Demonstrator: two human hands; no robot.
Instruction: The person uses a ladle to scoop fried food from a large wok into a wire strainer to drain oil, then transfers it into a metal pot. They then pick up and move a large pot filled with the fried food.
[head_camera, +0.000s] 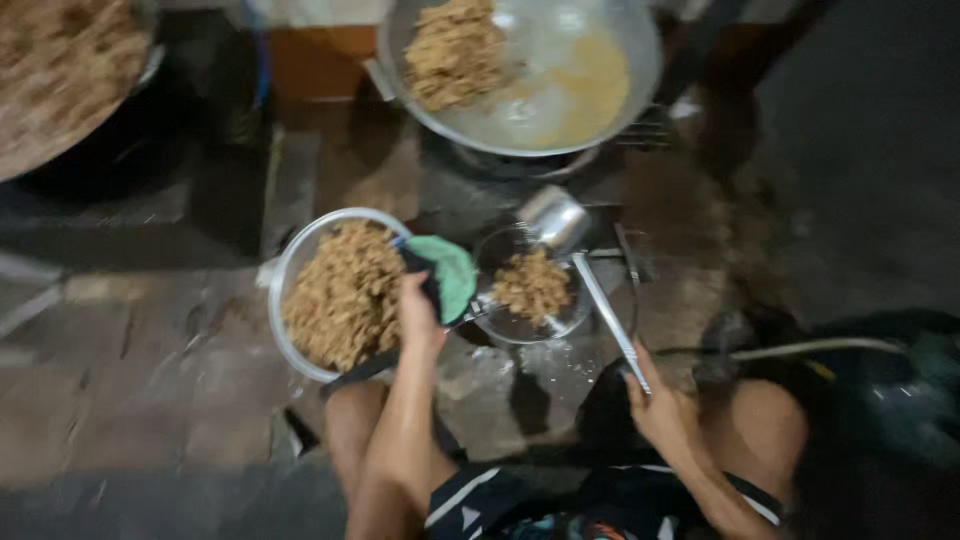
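My left hand (420, 310) clamps green cloth pad (448, 272) on rim of round steel bowl of brown fried crumbs (345, 295); bowl likely hot, heavy; right hand (660, 405) closed round long metal ladle handle (608, 318), scoop likely slippery

The left hand (420, 315) grips the rim of a bowl (290, 262) of crumbly fried food, which lies to the left of its fingers (412, 290) on the floor (130, 400). A cloth (447, 272) sits under those fingers, on the rim. Just right of them lies a wire skimmer (530, 285) holding more of the food, with a metal cup (553, 218) at its far edge. The skimmer's long handle (610, 320) runs back to the right hand (660, 405). Beyond both hands stands a wok (560, 90), food heaped in its left half. Far left of the fingers, at the back, sits a tray (55, 70) of food.
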